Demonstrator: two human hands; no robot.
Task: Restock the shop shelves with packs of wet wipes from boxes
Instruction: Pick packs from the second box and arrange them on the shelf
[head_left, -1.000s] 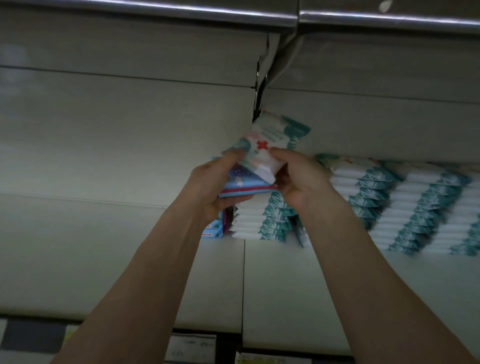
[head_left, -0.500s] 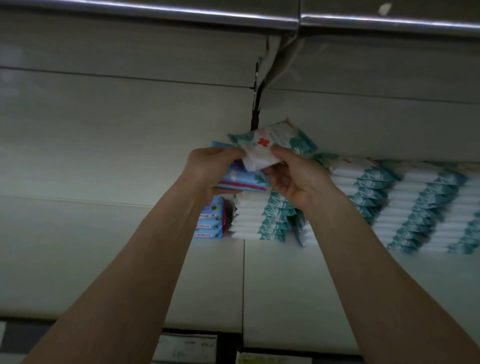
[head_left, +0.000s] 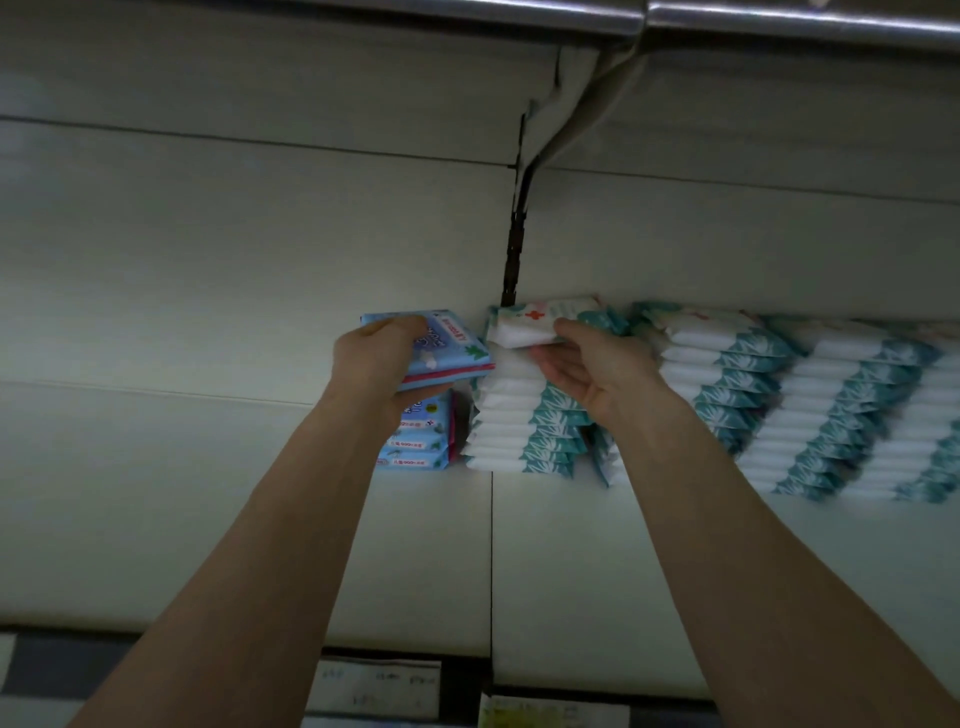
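Dim, soft and grainy, wide-angle bending at edges

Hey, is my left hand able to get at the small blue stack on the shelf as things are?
Probably yes: the left hand is just above the blue stack with no other thing in the way. But its fingers grip blue packs, so it could set those down, not grab more.

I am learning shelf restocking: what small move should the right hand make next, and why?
Most likely the right hand should let go of the white-and-teal pack with the red cross and draw back. The pack already lies on top of the leftmost white-and-teal stack, yet the hand pinches its near end. The left hand holds a blue pack.
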